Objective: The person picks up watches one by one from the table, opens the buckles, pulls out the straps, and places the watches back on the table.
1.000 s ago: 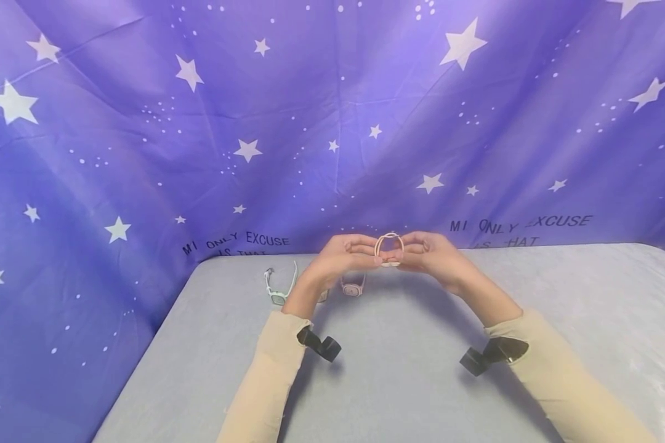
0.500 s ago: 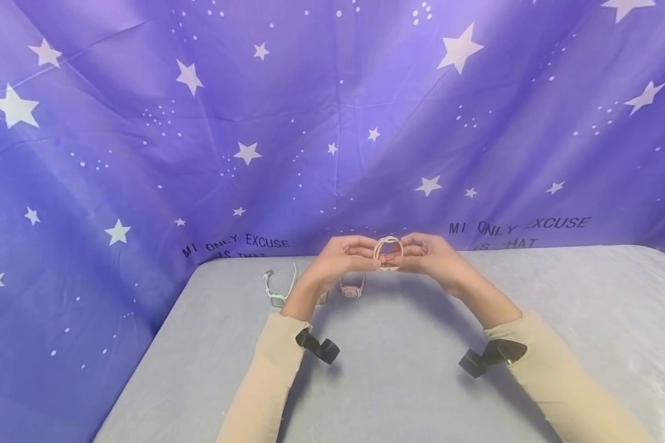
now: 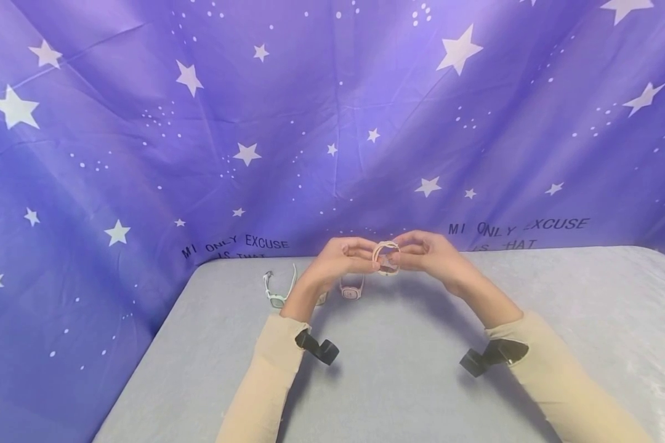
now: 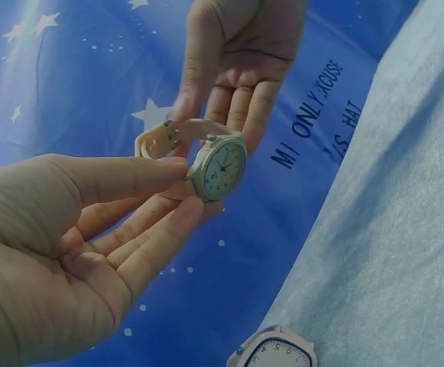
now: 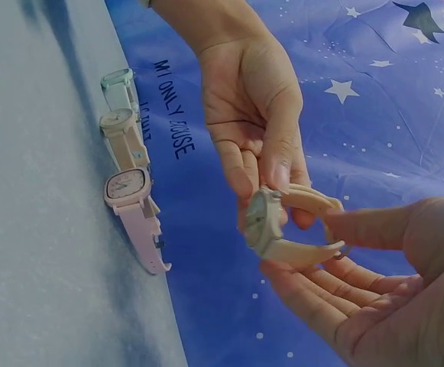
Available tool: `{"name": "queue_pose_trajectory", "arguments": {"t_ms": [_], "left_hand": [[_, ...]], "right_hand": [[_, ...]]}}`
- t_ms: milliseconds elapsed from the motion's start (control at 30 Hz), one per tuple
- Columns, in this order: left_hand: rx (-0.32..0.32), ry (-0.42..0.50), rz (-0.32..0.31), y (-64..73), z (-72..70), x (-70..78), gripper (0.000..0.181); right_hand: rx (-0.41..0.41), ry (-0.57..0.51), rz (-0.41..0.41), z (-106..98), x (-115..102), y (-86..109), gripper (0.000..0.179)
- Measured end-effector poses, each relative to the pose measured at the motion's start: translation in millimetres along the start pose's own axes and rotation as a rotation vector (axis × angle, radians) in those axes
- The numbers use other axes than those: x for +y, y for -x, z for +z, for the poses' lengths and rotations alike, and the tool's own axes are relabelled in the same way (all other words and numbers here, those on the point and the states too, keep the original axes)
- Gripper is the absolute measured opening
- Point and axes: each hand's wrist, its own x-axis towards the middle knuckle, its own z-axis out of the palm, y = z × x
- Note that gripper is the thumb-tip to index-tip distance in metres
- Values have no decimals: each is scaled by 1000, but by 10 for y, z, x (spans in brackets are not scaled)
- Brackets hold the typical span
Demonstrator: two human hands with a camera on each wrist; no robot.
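Held up over the far part of the table is a pale peach wristwatch [image 4: 222,170] with a round white dial, its strap closed into a loop. My left hand [image 3: 337,259] pinches it beside the case, thumb on one side and fingers on the other. On the opposite side of the loop, my right hand [image 3: 435,257] holds the strap near the buckle [image 5: 342,251], thumb above and fingers below. In the right wrist view the watch case shows side-on, so its dial is only partly seen there.
On the grey cloth-covered table [image 3: 399,381] lie a green watch [image 3: 277,301], a beige watch [image 5: 122,134] and a pink watch [image 5: 128,187], in a row. My left forearm partly hides the beige one in the head view. A purple-blue star curtain [image 3: 310,123] hangs behind.
The held watch has tipped and dropped slightly, so its loop looks rounder and fuller in the head view. My right hand's fingers have shifted a little left. The other watches lie still.
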Motion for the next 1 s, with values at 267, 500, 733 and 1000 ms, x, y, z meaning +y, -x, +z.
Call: {"name": "queue_pose_trajectory", "arguments": {"t_ms": [267, 500, 733, 1000], "left_hand": [[-11, -82, -5, 4, 14, 10, 37], [-37, -113, -9, 14, 23, 12, 37], [-57, -118, 1, 3, 31, -20, 36], [-86, -111, 26, -2, 40, -31, 32]], "right_hand": [[16, 35, -26, 1, -37, 9, 46], [29, 68, -14, 3, -15, 2, 35], [29, 59, -11, 3, -7, 3, 31], [24, 49, -19, 10, 2, 7, 29]]}}
